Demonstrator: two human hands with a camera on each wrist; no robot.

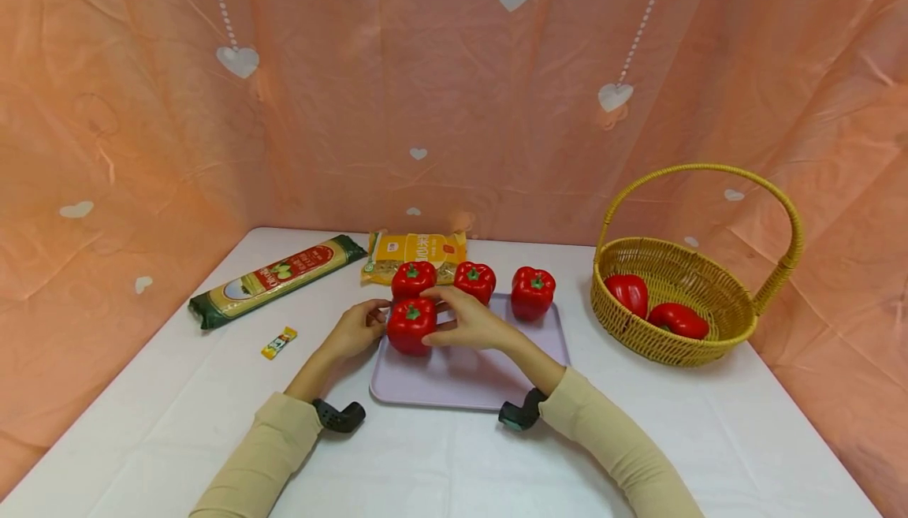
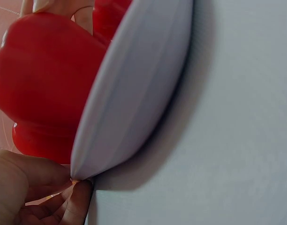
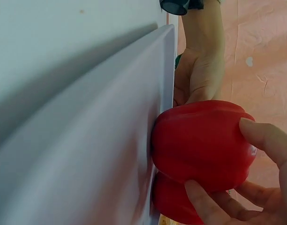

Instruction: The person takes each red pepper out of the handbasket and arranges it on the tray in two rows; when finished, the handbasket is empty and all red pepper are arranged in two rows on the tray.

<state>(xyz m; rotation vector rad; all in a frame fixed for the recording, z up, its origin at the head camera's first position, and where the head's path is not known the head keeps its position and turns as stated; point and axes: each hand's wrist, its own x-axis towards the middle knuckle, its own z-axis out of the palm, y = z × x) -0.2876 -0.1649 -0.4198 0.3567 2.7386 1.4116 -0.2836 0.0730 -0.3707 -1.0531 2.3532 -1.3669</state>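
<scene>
On the desk, the tray may skid if the left hand, fingers pinching its left edge, tugs, while the front pepper, on the tray's left side, grasped by the fingers of the right hand, may topple the rear pepper if pushed toward the tray's far edge.
</scene>
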